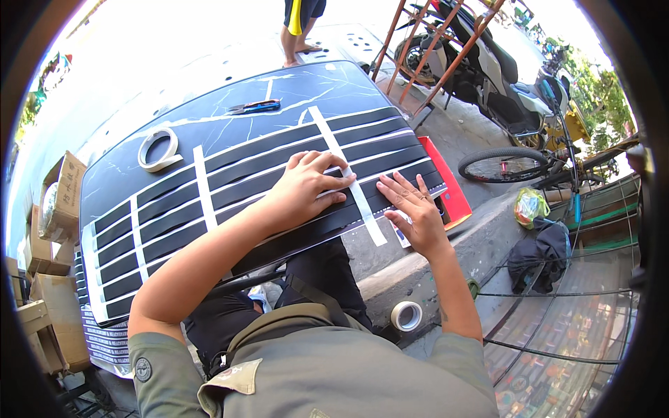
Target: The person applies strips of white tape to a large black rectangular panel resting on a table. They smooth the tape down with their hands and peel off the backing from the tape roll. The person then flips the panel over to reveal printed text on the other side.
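Several black bands (251,171) lie side by side on a dark marble-patterned tabletop (230,132), with pale gaps between them. White strips of masking tape (203,191) cross the bands in several places. My left hand (313,182) is bent over the bands, its fingertips closed at the edge of a long tape strip (364,212). The lower end of that strip hangs past the nearest band. To its right, my right hand (412,210) lies flat on the band ends, fingers stretched out, holding nothing.
A tape roll (159,150) and blue-handled scissors (255,106) lie on the tabletop. A red box (446,184) sits at its right edge. Another tape roll (406,316) is below. Cartons (59,198) stand left; a bicycle (505,164) and motorcycle stand right. Someone's legs (298,38) show beyond.
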A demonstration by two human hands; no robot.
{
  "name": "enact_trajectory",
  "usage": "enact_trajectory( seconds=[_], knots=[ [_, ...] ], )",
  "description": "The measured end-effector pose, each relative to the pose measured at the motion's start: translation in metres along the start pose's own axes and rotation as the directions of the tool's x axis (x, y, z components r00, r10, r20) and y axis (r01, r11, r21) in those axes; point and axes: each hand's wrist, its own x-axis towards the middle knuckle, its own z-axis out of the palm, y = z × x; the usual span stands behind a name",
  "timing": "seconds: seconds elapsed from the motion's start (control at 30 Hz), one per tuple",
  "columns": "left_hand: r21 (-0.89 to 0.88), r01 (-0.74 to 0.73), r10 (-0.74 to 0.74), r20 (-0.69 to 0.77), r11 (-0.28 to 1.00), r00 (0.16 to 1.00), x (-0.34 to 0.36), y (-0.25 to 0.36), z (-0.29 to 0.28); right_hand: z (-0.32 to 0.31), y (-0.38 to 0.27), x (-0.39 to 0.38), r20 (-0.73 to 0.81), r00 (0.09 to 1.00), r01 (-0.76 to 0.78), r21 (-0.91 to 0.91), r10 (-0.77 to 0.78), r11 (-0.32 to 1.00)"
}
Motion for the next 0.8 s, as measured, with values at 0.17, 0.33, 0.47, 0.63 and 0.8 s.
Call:
enact_trajectory(
  seconds=[0.17,0.33,0.47,0.63,0.8],
  knots=[
    [-0.025,0.008,-0.008,-0.001,1.000,1.000,0.001,0.001,0.000,0.001,0.002,0.001,-0.009,1.000,0.000,0.026,0.001,1.000],
    [-0.027,0.040,-0.040,-0.008,0.999,0.999,0.001,0.004,0.004,0.003,0.002,0.000,-0.009,1.000,-0.014,0.025,0.014,1.000],
    [-0.043,0.053,-0.054,-0.016,0.998,0.998,0.000,0.006,0.005,0.002,0.002,0.000,0.010,1.000,-0.017,0.012,0.017,1.000],
    [-0.090,0.047,-0.045,0.016,0.995,0.999,-0.002,0.012,0.004,0.002,-0.003,-0.002,-0.022,1.000,-0.009,0.009,0.009,1.000],
    [-0.100,0.063,-0.057,0.059,0.993,0.997,-0.005,0.016,0.002,0.003,-0.011,-0.015,-0.049,0.998,0.038,0.053,-0.035,0.998]
  ],
)
